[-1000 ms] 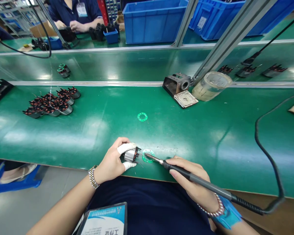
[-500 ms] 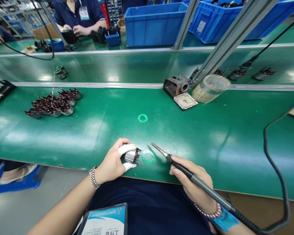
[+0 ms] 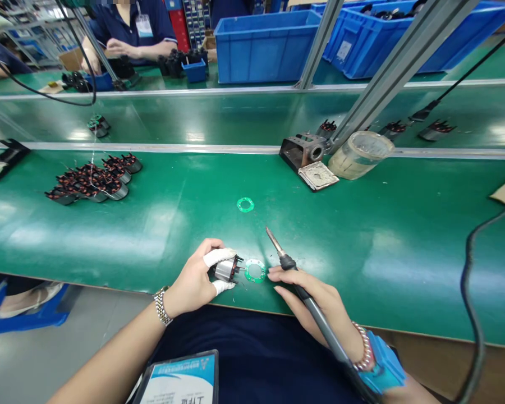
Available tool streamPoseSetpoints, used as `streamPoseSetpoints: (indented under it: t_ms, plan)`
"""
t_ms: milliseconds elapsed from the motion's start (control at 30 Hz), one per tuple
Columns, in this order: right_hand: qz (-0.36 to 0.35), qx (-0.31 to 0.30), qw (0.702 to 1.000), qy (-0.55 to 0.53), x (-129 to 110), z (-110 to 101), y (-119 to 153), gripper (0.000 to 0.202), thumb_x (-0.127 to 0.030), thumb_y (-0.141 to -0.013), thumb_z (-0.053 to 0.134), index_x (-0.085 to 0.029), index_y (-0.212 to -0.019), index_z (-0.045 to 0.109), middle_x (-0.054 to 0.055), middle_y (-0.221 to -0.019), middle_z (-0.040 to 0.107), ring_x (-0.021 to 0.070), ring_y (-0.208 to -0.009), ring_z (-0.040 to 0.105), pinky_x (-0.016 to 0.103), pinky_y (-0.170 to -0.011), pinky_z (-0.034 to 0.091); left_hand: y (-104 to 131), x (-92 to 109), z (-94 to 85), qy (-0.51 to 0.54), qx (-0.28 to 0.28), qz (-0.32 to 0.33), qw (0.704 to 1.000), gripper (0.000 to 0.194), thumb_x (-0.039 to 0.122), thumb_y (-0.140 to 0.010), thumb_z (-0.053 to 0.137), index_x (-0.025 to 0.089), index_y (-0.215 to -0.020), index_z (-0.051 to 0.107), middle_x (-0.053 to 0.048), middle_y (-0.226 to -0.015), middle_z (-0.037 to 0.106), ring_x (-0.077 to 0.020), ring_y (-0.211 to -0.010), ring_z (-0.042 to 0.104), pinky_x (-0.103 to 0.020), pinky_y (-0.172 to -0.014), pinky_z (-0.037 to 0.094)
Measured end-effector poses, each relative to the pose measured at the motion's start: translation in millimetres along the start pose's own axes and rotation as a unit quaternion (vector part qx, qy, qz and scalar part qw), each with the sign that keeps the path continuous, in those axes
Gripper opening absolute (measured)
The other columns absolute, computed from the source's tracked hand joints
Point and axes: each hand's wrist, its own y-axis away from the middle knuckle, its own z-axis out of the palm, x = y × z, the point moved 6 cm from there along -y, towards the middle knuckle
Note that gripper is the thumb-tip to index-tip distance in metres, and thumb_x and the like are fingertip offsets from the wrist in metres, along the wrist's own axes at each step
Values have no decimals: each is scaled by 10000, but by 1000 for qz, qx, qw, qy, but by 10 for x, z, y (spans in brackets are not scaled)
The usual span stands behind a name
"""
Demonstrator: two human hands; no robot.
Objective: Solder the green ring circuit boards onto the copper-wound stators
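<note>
We log one stator (image 3: pixel 226 270) clasped between left fingers (image 3: pixel 217 256), right hand (image 3: pixel 335 310) gripping one soldering iron (image 3: pixel 320 322), two loose green rings (image 3: pixel 248 270).

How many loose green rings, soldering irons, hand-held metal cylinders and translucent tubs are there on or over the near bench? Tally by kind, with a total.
Loose green rings: 2 (one near the hands, one farther off)
Soldering iron: 1, in the right hand
Metal cylinder: 1, in the left hand
Translucent tub: 1
Total: 5
</note>
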Motion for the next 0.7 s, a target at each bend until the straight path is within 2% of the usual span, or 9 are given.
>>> streamPoseSetpoints:
  t_ms: [133, 233, 300, 367, 467, 567, 700]
  plan:
    - [-39, -22, 998, 43, -8, 62, -55, 295, -94, -811, 490, -194, -1089, 504, 102, -1056, 632, 206, -1012, 602, 340, -852, 519, -5, 12, -7, 27, 24, -33, 999, 481, 194, -630, 722, 207, -1052, 493, -77, -1047, 531, -198, -909, 578, -356, -789, 500]
    - [-32, 27, 998, 52, -27, 11, -96, 197, -108, -811, 516, -208, -981, 529, 57, -870, 658, 176, -819, 653, 293, -757, 548, -15, 19, 29, 41, 21, -75, 996, 526, 246, -614, 740, 194, -1069, 483, -89, -1054, 581, -223, -936, 595, -387, -820, 498]
    - [20, 73, 997, 29, -11, -31, -117, 159, -134, -797, 558, -221, -925, 523, 18, -758, 638, 143, -656, 645, 253, -647, 558, -25, 27, 60, 11, 16, -85, 996, 547, 268, -593, 755, 198, -1070, 496, -111, -1120, 581, -268, -1055, 555, -458, -902, 448]
    - [95, 102, 989, -57, 24, -26, -131, 179, -166, -800, 563, -232, -949, 490, 17, -794, 635, 113, -552, 618, 223, -528, 550, -34, 27, 87, -33, 13, -84, 996, 575, 290, -564, 773, 202, -1066, 510, -133, -1189, 554, -306, -1163, 477, -536, -970, 363]
    - [174, 101, 946, -252, 51, 76, -156, 230, -212, -820, 540, -254, -1009, 416, 58, -1000, 617, 87, -514, 597, 209, -438, 533, -36, -3, 121, -75, 11, -90, 993, 572, 330, -549, 779, 189, -1041, 522, -158, -1206, 542, -325, -1184, 455, -583, -989, 309]
    - [168, 64, 918, -355, 22, 157, -195, 335, -250, -762, 628, -269, -1010, 404, 71, -1092, 591, 103, -604, 619, 252, -525, 562, -32, -18, 135, -85, 16, -92, 992, 532, 351, -562, 768, 189, -1008, 526, -153, -1194, 549, -322, -1155, 482, -580, -983, 319]
    - [133, 49, 940, -310, 51, 162, -218, 331, -278, -739, 663, -255, -994, 453, 79, -1076, 608, 187, -904, 632, 362, -793, 537, -42, 11, 150, -90, 12, -80, 993, 515, 344, -559, 767, 201, -991, 525, -113, -1118, 591, -312, -1147, 487, -568, -989, 321]
